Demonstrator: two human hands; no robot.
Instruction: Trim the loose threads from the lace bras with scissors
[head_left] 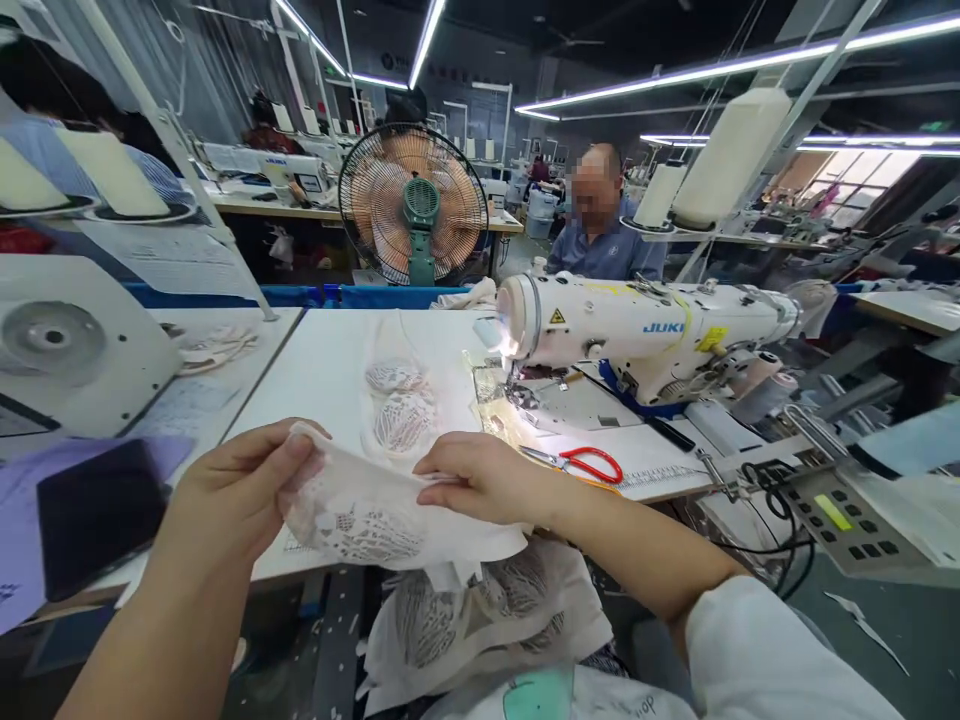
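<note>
Two pinches hold the white lace fabric (367, 530) over the tabletop (274, 562) edge: my left fingers (290, 458) closed on its corner, my right fingers (444, 456) on its upper edge, long axis sloping down rightward.

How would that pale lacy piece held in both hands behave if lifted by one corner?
The lacy piece would probably flop, since it droops below the left hand and right hand. It is likely light, looking like thin, openly patterned cloth.

The lacy cloth (367, 532) looks matt, the sewing machine (615, 325) smooth, glossy painted metal.
</note>
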